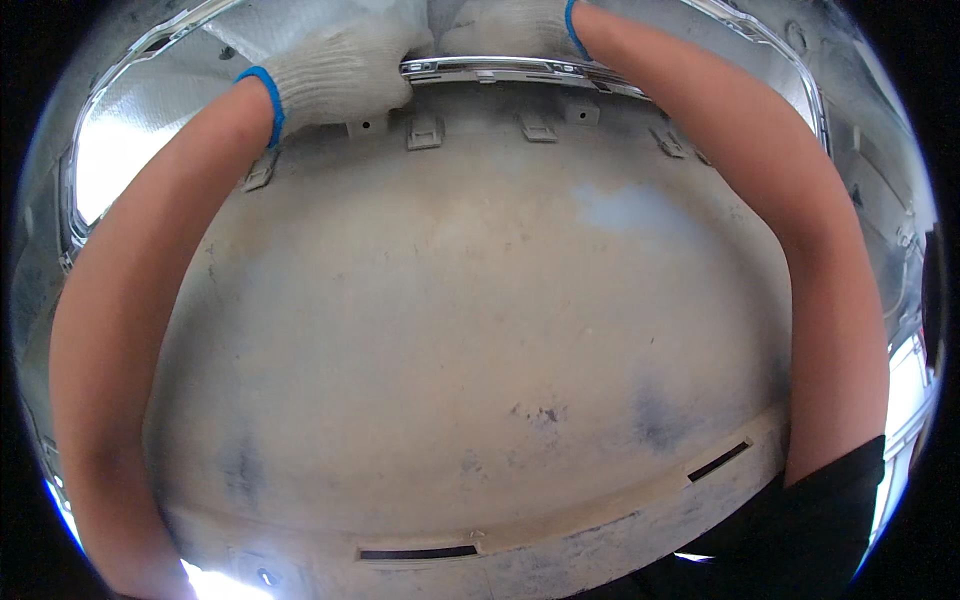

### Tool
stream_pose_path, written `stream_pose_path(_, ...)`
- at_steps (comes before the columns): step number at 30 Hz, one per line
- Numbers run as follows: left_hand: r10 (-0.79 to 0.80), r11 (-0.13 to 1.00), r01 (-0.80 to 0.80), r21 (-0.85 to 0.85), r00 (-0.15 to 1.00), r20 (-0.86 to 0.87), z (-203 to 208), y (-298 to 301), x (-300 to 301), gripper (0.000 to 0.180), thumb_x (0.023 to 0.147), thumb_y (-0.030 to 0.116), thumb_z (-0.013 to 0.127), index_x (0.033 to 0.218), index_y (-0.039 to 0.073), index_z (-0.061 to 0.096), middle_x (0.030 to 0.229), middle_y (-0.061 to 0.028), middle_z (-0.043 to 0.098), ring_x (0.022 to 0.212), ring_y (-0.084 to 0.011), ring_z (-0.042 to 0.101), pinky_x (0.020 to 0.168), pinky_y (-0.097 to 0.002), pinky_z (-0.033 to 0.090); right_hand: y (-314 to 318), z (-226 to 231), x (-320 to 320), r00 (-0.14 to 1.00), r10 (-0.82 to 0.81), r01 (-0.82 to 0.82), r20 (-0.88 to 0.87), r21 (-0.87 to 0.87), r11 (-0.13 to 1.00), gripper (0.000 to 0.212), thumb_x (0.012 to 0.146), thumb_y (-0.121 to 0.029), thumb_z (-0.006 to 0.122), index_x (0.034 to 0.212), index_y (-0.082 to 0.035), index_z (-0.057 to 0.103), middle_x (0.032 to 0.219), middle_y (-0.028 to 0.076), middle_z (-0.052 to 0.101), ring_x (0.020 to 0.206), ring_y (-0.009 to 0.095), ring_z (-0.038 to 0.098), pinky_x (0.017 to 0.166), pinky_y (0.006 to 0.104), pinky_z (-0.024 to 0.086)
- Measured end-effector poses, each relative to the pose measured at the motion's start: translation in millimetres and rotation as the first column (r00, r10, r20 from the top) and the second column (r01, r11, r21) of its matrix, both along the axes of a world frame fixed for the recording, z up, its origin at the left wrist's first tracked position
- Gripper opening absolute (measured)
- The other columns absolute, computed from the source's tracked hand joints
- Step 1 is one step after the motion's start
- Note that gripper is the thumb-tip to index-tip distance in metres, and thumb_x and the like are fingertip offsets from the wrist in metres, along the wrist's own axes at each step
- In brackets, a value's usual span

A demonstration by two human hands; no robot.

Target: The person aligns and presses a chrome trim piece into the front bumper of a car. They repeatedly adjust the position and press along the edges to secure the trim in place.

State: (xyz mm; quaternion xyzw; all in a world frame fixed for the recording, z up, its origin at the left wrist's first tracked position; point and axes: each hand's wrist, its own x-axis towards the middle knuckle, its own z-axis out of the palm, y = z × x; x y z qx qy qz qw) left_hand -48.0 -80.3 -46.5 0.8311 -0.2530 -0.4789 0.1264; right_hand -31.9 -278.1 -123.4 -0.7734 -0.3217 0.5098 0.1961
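Observation:
Both hands wear white knitted gloves with blue cuffs and reach to the far edge of a large beige curved fixture. My left hand (345, 75) lies at the left end of a shiny chrome strip (490, 70), touching or right beside it. Just behind that strip is my right hand (505, 28), partly cut off by the top of the picture. The fingers of both hands are hidden or out of the picture, so their grip does not show. Bright chrome edging (95, 125) curves around outside my left arm, and similar edging (815, 100) passes outside my right arm.
The worn beige fixture (480, 300) fills the middle, with small raised clips (424, 132) along its far edge. Two dark slots (418, 553) cut its near rim. Grey moulded parts (880, 180) stand at the right side.

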Motion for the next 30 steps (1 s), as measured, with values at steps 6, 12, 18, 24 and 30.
stream_pose_path(6, 0.057, 0.998, -0.057, 0.011, 0.998, -0.019, 8.9, -3.0, -2.2, 0.035, 0.084, 0.016, 0.063, 0.118, 0.007, 0.067, 0.094, -0.0167, 0.072, 0.079, -0.0293, 0.071, 0.075, -0.0440, 0.057, -8.1, 9.0, -1.1, 0.998, -0.067, 0.067, -0.021, 0.005, 0.998, 0.055, 0.099, -0.043, 0.043, 0.108, 0.004, 0.071, 0.112, 0.029, 0.069, 0.106, 0.044, 0.065, 0.096, 0.0497, 0.046)
stream_pose_path(12, 0.003, 1.000, -0.004, 0.009, 0.999, 0.044, 9.1, -1.2, -1.8, 0.033, 0.085, 0.014, 0.061, 0.117, 0.006, 0.067, 0.090, -0.0160, 0.071, 0.076, -0.0271, 0.071, 0.070, -0.0424, 0.058, -2.6, 13.2, -0.2, 0.992, -0.126, 0.126, 0.002, -0.034, 0.991, 0.056, 0.096, -0.046, 0.047, 0.103, 0.004, 0.073, 0.106, 0.029, 0.070, 0.099, 0.044, 0.067, 0.092, 0.0512, 0.048)
stream_pose_path(18, 0.049, 0.999, -0.050, -0.008, 0.993, -0.109, 14.9, -5.5, 6.1, 0.031, 0.085, 0.014, 0.063, 0.115, 0.004, 0.068, 0.088, -0.0148, 0.071, 0.068, -0.0235, 0.070, 0.057, -0.0374, 0.058, -0.3, 4.6, 2.9, 0.997, -0.006, 0.005, 0.075, 0.011, 1.000, 0.052, 0.096, -0.044, 0.050, 0.104, 0.001, 0.073, 0.104, 0.029, 0.070, 0.095, 0.044, 0.066, 0.089, 0.0507, 0.049)
stream_pose_path(24, 0.064, 0.998, -0.065, -0.004, 0.996, -0.064, 13.3, -5.7, 4.5, 0.036, 0.083, 0.014, 0.067, 0.117, 0.003, 0.070, 0.087, -0.0159, 0.071, 0.071, -0.0241, 0.070, 0.067, -0.0402, 0.057, -2.1, 1.4, 2.9, 0.990, -0.018, 0.008, 0.137, 0.074, 0.997, 0.050, 0.096, -0.044, 0.051, 0.102, 0.000, 0.074, 0.102, 0.029, 0.070, 0.095, 0.045, 0.066, 0.087, 0.0517, 0.049)
stream_pose_path(30, -0.073, 0.997, 0.072, 0.010, 0.995, 0.074, 8.9, -6.4, 6.3, 0.040, 0.081, 0.017, 0.069, 0.119, 0.005, 0.071, 0.094, -0.0179, 0.073, 0.078, -0.0293, 0.070, 0.076, -0.0420, 0.056, -5.1, -0.2, 4.5, 0.991, -0.010, 0.001, 0.136, 0.066, 0.998, 0.048, 0.095, -0.042, 0.051, 0.095, 0.000, 0.074, 0.099, 0.028, 0.070, 0.094, 0.046, 0.066, 0.086, 0.0523, 0.049)
